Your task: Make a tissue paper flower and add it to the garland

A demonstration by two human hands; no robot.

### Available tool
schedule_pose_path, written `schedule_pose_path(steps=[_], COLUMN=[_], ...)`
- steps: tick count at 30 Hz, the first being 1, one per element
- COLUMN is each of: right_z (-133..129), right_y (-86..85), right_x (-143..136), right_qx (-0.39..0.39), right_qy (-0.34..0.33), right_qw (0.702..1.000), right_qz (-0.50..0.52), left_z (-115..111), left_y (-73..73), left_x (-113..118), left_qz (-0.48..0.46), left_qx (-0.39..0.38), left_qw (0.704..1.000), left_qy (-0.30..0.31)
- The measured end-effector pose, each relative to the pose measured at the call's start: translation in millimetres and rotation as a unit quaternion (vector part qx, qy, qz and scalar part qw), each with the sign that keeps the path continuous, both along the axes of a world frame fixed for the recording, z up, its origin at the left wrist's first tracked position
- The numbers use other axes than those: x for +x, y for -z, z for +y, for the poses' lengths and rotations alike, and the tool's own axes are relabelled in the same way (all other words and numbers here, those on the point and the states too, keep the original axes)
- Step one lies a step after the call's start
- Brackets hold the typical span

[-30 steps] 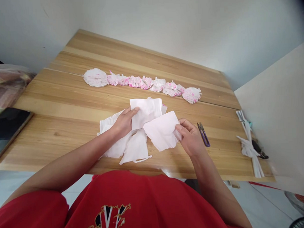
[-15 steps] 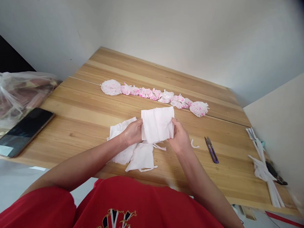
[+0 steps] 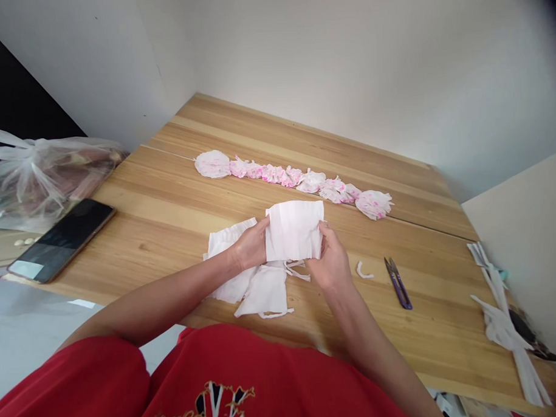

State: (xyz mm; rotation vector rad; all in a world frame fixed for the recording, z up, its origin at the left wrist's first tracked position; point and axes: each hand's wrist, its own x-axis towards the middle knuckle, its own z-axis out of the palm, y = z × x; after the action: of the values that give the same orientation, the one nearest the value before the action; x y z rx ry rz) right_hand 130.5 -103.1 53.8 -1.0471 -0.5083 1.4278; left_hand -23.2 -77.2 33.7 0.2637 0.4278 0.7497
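A pale, nearly square piece of thin cloth or paper (image 3: 295, 230) is stretched between my two hands above the table. My left hand (image 3: 252, 246) pinches its left edge, thumb in front. My right hand (image 3: 331, 255) grips the lower right edge, with some fingers hidden behind it. Under and beside my left hand lie more white pieces (image 3: 265, 291) with thin loose strips. Beyond my hands, a row of pink-and-white ruffled bunches (image 3: 277, 174) runs across the table. Purple-handled snips (image 3: 399, 283) lie to the right, near a small curled white scrap (image 3: 365, 271).
On the wooden table (image 3: 159, 206), a black phone (image 3: 62, 240) lies at the left beside a filled clear plastic bag (image 3: 44, 180). Bundled white strips (image 3: 505, 328) lie along the right edge, near a dark object. Walls stand behind the table.
The view has shifted slightly, so the table and its items appear further right and a little lower. Both hands still hold the piece, which now looks flatter and more evenly spread.
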Motion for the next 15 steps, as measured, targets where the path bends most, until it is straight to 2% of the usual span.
schedule_pose_path(steps=[4,7,11,15], right_z=[1.6,1.5,-2.7,-7.9], right_y=[-4.4,-7.0,-14.3,-24.2], right_x=[-6.8,-13.6,-19.9,-23.3], right_qx=[-0.040,-0.071,-0.078,-0.049], right_qy=[0.030,0.045,0.048,0.018], right_qw=[0.998,0.996,0.995,0.997], right_qz=[0.030,0.041,0.048,0.054], left_z=[-0.7,-2.0,-2.4,-1.3], left_y=[-2.9,-7.8,-11.6,-7.7], left_x=[-0.3,-0.2,-0.6,-2.4], left_qz=[-0.007,-0.034,-0.105,-0.094], left_qx=[0.002,0.017,0.052,0.019], left_qw=[1.000,0.999,0.993,0.995], left_qy=[0.012,0.000,0.003,0.003])
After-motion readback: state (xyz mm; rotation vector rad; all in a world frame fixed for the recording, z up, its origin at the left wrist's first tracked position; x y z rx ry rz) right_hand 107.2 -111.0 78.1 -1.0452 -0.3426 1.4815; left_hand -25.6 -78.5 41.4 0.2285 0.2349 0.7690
